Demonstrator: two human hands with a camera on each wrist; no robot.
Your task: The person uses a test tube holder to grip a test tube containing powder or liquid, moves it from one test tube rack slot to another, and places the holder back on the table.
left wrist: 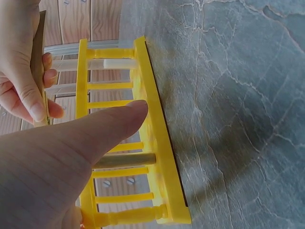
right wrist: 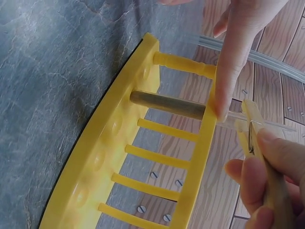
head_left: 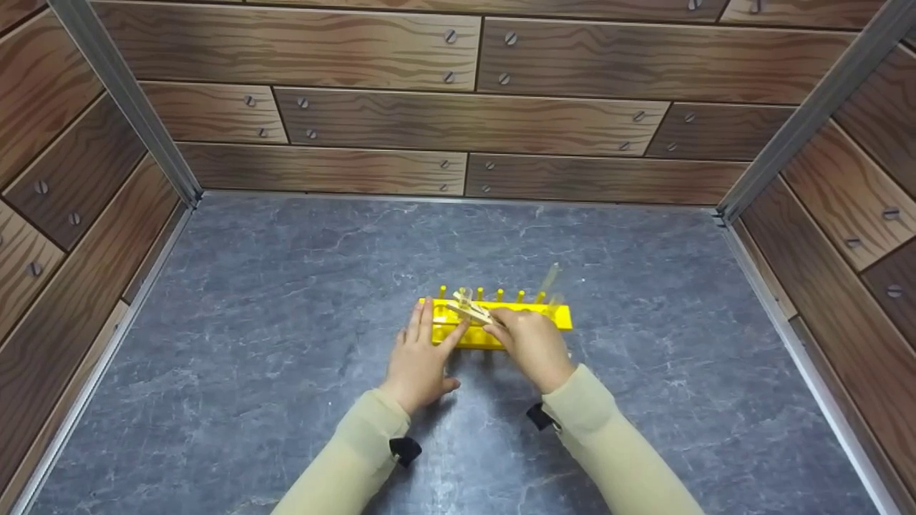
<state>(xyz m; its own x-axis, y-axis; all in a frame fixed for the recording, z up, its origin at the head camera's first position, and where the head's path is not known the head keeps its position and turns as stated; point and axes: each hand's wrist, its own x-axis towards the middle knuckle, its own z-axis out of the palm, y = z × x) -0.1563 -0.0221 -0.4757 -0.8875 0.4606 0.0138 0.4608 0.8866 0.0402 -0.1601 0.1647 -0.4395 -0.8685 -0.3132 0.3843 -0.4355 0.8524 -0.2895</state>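
Observation:
A yellow test tube rack (head_left: 562, 317) stands on the floor. My left hand (head_left: 421, 354) lies at its left end with extended fingers touching the top bar. Between finger and thumb, my right hand (head_left: 535, 340) grips a wooden test tube clamp (right wrist: 254, 119). The clamp's parted wooden ends overlap the upper part of a clear test tube (right wrist: 167, 103) in the right wrist view. Brownish contents fill that tube's lower part, and it stands in the rack near the left hand. The left wrist view shows the left thumb (left wrist: 128, 114) stretched across the front of the rack.
At the rack's right end stands another clear tube (left wrist: 119, 63) with whitish contents low in it. A further clear tube (head_left: 550, 277) rises behind, by the row of yellow pegs (head_left: 500, 293). Wood-patterned panels (head_left: 372, 121) enclose the grey marbled surface (head_left: 286, 300).

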